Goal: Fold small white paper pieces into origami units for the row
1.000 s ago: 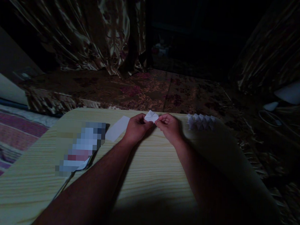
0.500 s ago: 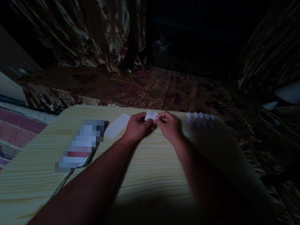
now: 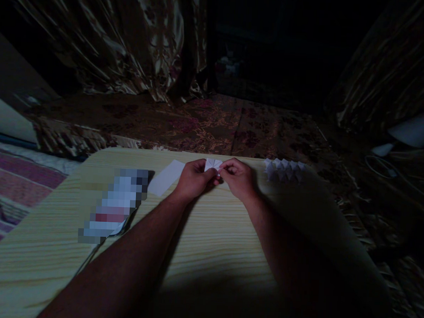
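A small folded piece of white paper [image 3: 212,164], with crease lines meeting near its middle, is held just above the far part of the table. My left hand [image 3: 194,180] is closed on its left side, the thumb lying along the near edge. On the right side, my right hand [image 3: 238,178] pinches it between thumb and fingers. A flat white paper strip [image 3: 166,178] lies on the table, just left of my left hand. To the right of my right hand stand several folded white paper pieces [image 3: 284,170] in rows.
A pixelated phone-like device [image 3: 115,206] with a cable rests on the left of the wooden table [image 3: 215,243]. Beyond the far edge is a ledge with patterned cloth [image 3: 213,121] below curtains. A white lamp-like object [image 3: 415,130] is at the right. Striped bedding [image 3: 17,183] lies left.
The folded paper has turned slightly in my fingers and its top edge sits a little lower. Both hands stay in nearly the same place.
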`<action>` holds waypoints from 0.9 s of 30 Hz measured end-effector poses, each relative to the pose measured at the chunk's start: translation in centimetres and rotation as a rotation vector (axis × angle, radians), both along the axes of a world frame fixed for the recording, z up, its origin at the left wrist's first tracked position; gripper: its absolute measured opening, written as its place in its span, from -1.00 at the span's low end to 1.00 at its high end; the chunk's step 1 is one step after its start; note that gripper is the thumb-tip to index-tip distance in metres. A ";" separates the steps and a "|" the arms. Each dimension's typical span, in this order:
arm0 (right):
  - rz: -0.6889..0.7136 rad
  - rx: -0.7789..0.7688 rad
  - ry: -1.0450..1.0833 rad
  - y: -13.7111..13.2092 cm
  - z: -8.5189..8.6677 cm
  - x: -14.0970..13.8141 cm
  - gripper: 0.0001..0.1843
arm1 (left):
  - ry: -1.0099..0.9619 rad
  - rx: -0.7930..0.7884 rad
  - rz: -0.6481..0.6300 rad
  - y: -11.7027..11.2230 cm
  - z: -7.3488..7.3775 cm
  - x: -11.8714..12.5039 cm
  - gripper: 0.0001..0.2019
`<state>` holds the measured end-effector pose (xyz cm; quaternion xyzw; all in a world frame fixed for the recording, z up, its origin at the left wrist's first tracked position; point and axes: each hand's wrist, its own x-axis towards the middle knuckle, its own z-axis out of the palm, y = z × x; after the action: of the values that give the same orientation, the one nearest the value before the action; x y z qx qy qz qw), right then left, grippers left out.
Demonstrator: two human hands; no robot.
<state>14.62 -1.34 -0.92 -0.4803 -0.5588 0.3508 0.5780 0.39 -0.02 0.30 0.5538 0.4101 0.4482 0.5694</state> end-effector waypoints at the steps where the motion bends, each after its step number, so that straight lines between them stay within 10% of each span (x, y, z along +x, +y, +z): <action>1: 0.006 0.000 0.002 0.0 0.0 0.0 -0.93 | -0.008 -0.008 -0.002 0.1 -0.1 0.0 -0.72; 27: 0.155 -0.045 0.097 -0.2 0.2 0.3 -0.93 | -0.036 -0.041 -0.081 0.0 0.6 -0.3 -0.74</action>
<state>14.94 -1.52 -0.68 -0.4309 -0.5574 0.4300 0.5646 0.08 0.01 0.94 0.5501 0.3863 0.4262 0.6054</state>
